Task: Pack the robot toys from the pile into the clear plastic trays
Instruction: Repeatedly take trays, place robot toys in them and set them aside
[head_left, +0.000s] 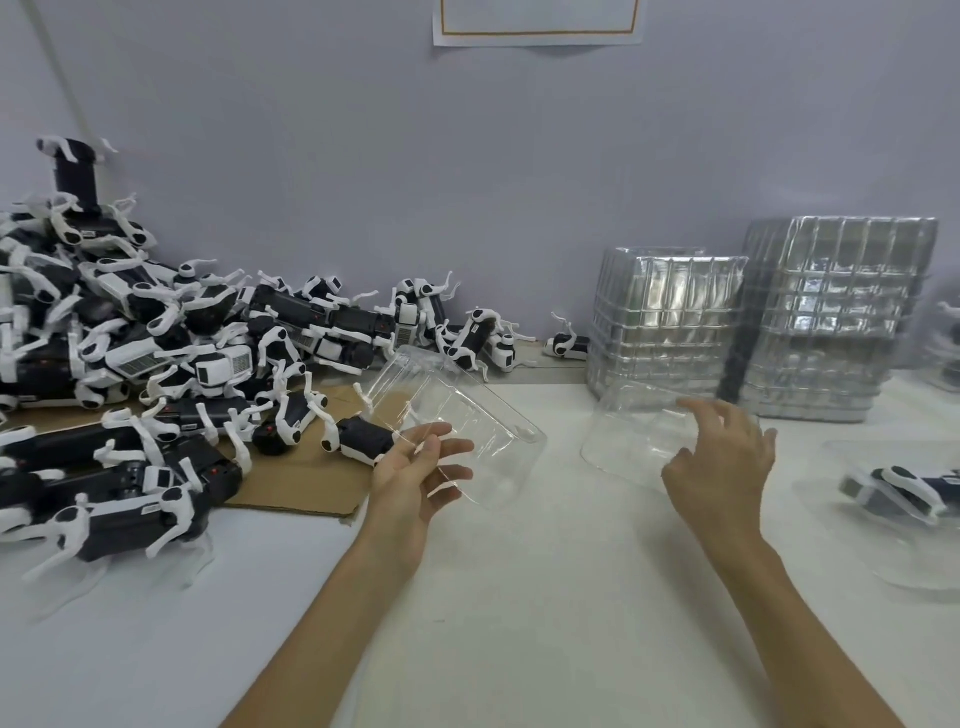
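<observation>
Head: two tray stacks; left grip pinches first tray, right grip splayed on second tray.

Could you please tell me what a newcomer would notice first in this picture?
A big pile of black-and-white robot toys sprawls across the left side of the table. At the back right stand two tall stacks of clear trays. In the middle, the left hand holds a clear tray, and the right hand is at a second tray.

1. I see the robot toys in black with white legs and panels.
2. The tray is clear; the stacked trays look silvery, gridded.
3. The worktop is white, the cardboard brown.
4. The wall is pale lilac-grey.
</observation>
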